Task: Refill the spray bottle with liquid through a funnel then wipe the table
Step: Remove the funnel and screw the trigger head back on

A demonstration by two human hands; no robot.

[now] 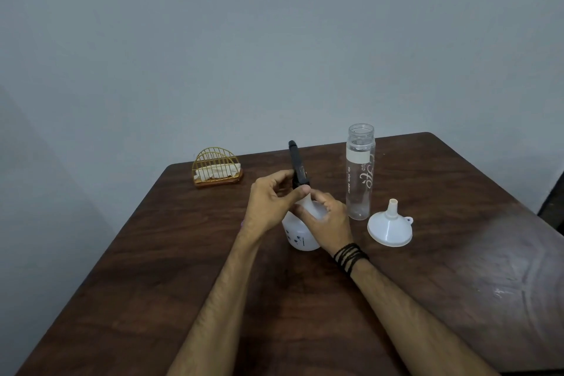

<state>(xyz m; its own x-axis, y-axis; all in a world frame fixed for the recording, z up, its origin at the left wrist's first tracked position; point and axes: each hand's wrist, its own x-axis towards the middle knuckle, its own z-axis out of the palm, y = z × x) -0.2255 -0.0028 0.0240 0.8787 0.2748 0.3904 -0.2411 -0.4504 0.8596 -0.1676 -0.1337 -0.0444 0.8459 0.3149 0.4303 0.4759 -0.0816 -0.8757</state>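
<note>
At mid-table, the left hand (268, 201) curls thumb and fingers round the black spray head (297, 166) of the one white spray bottle (300, 235), while the right hand (328, 221) grips the bottle's shoulder. Just right stand one uncapped clear bottle (360, 171) and one upturned white funnel (390, 227); one gold napkin holder (217, 169) sits far left.

Both forearms out, left hand (268, 201) & right hand (328, 223) w/ fingers curled, gripping.

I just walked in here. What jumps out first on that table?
Two hands at the table's centre: the left hand and right hand both grip a white spray bottle with a black spray head. To their right stand a clear uncapped bottle and an upturned white funnel.
</note>
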